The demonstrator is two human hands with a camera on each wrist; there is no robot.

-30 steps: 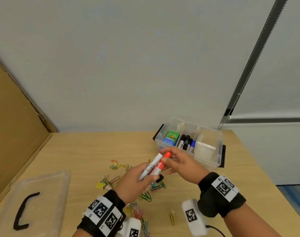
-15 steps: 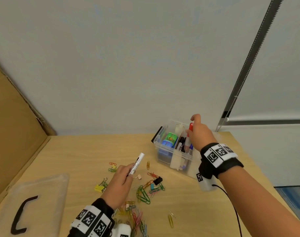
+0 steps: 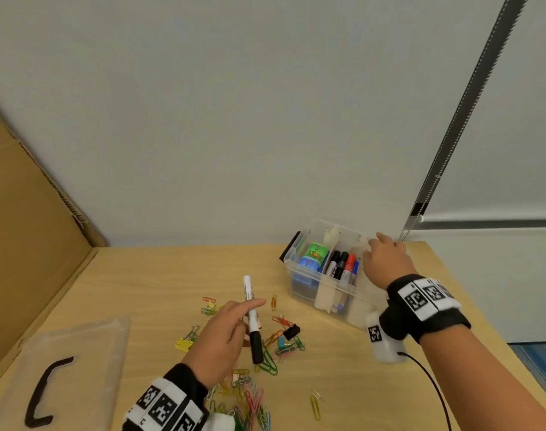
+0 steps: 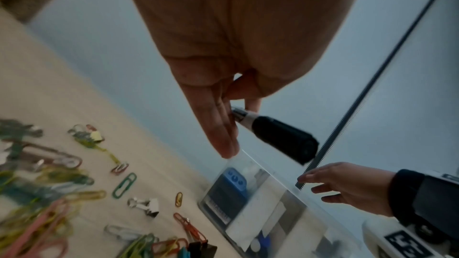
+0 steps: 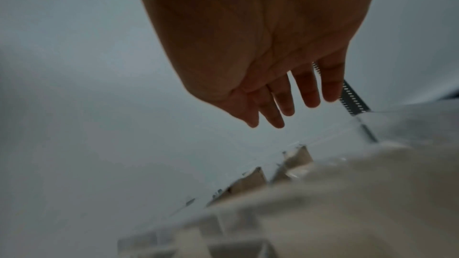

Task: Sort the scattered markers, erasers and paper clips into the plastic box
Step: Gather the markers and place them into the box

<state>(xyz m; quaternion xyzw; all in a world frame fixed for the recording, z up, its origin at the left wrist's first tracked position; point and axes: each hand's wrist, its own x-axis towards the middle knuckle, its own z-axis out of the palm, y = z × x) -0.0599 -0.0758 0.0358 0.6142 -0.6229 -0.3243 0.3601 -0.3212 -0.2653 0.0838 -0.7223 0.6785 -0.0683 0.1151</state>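
Spanning a wooden table, scattered paper clips, grey wall behind

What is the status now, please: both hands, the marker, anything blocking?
Left hand holds black-capped marker above the clips. Right hand open, empty, over plastic box. Path to marker compartment looks clear.

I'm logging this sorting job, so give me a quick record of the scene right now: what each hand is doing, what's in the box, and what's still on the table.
left hand: holds a black-capped marker above the table
right hand: fingers straight, holds nothing, over the plastic box
box contents: several markers in the middle compartment; green and blue items in the compartment beside it
table: paper clips and binder clips scattered
box lid: lies on the table, at the person's left
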